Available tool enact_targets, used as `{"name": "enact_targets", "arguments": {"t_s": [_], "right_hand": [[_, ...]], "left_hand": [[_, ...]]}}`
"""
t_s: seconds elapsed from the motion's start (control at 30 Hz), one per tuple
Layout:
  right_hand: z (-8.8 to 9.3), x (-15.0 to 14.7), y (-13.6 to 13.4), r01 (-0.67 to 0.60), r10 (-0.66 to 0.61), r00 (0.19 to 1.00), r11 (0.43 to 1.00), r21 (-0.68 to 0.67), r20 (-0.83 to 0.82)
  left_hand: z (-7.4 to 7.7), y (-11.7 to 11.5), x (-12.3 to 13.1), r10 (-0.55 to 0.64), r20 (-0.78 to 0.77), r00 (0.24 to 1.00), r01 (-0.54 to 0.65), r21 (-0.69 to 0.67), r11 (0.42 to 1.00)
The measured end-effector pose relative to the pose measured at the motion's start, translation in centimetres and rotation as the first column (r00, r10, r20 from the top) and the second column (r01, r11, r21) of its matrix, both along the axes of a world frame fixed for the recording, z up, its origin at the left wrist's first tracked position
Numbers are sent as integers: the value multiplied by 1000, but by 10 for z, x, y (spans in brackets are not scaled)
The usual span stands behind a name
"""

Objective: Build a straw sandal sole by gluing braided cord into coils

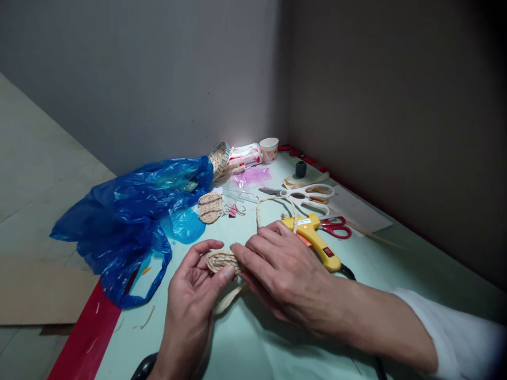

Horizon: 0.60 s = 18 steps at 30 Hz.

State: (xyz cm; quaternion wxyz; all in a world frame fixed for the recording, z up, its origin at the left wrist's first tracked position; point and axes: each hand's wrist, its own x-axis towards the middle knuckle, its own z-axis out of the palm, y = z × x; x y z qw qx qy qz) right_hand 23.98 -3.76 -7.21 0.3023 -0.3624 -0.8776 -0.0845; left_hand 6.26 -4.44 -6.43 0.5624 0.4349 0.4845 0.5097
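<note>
A small coiled piece of braided straw (pixel 222 260) is held between both hands above the pale green table. My left hand (pixel 198 282) grips its left end, thumb on the near side. The fingers of my right hand (pixel 277 264) press together on its right end and hide that part. From under the coil a flat straw strip (pixel 229 299) hangs down toward the left wrist. A braided loop (pixel 258 211) rises behind my right hand. Just beyond that hand lies a yellow glue gun (pixel 317 240), partly covered by it.
A blue plastic bag (pixel 138 211) spreads over the left side. Behind are an oval woven piece (pixel 210 207), pink clip (pixel 232 210), small basket (pixel 220 158) and paper cup (pixel 269 150). White scissors (pixel 304 194), red-handled scissors (pixel 336 227) and a dark spool (pixel 301 169) lie at right.
</note>
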Motion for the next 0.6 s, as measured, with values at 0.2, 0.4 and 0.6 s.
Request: {"name": "enact_targets", "arguments": {"t_s": [0.2, 0.4, 0.6], "right_hand": [[2, 3, 1, 23, -21, 1000, 996, -82, 19], [3, 5, 0, -15, 24, 997, 993, -115, 79], [4, 6, 1, -89, 96, 990, 993, -72, 104]], "left_hand": [[1, 6, -1, -55, -17, 998, 55, -10, 998], [1, 8, -8, -69, -193, 979, 76, 25, 997], [-2, 11, -15, -84, -235, 968, 91, 22, 996]]}}
